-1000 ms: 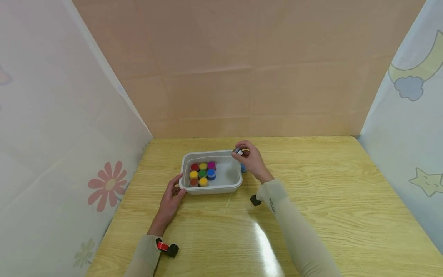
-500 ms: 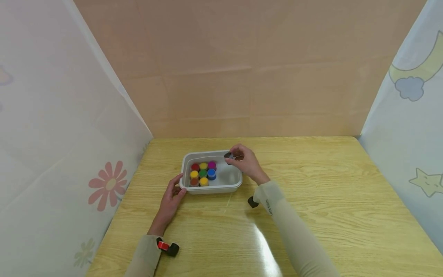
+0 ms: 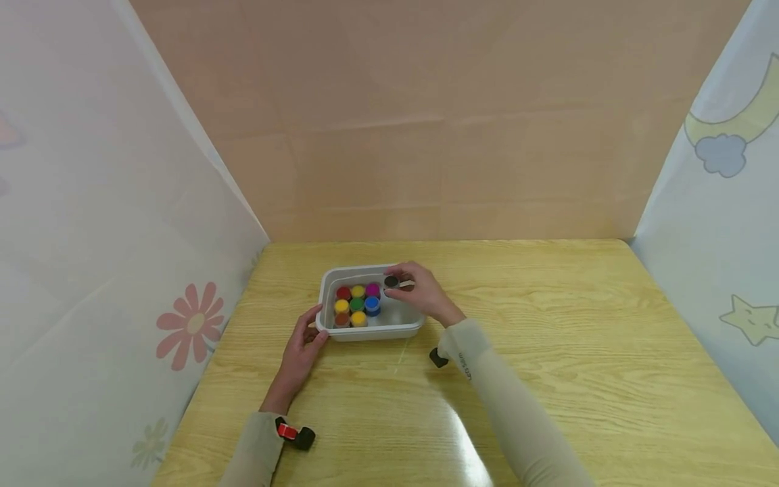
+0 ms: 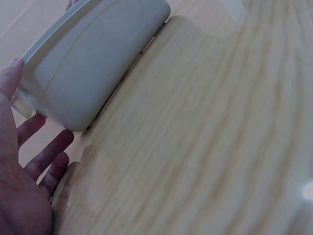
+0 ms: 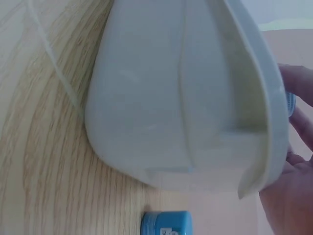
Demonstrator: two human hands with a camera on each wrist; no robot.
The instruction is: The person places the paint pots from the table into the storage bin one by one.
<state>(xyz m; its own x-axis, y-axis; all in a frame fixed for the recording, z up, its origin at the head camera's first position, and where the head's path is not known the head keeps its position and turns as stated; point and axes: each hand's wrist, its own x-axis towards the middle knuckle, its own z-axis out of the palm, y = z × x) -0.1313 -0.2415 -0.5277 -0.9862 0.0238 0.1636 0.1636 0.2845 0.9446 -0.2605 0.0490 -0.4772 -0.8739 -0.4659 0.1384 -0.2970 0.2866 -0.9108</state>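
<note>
A white plastic tub (image 3: pixel 370 334) stands on the table, with several small paint jars (image 3: pixel 357 305) grouped in its left part, lids red, yellow, purple, green, blue and brown. At the tub's front left corner my left hand (image 3: pixel 301 348) holds on, thumb at the rim and fingers along the side; the left wrist view shows the spread fingers (image 4: pixel 49 152) by the wall. My right hand (image 3: pixel 420 292) pinches a black-lidded paint jar (image 3: pixel 391 281) over the tub's back right part, near the purple jar. In the right wrist view the tub wall partly hides that hand.
A blue paint jar (image 5: pixel 167 223) lies outside the tub, beside its right end, hidden in the head view. The wooden table (image 3: pixel 572 352) meets a tan back wall (image 3: pixel 444 169) and patterned white side walls (image 3: pixel 724 243).
My right hand has carried the black-lidded jar leftward and down, from the tub's back right corner to beside the purple jar, turning its lid upward. The left hand stays at the tub.
</note>
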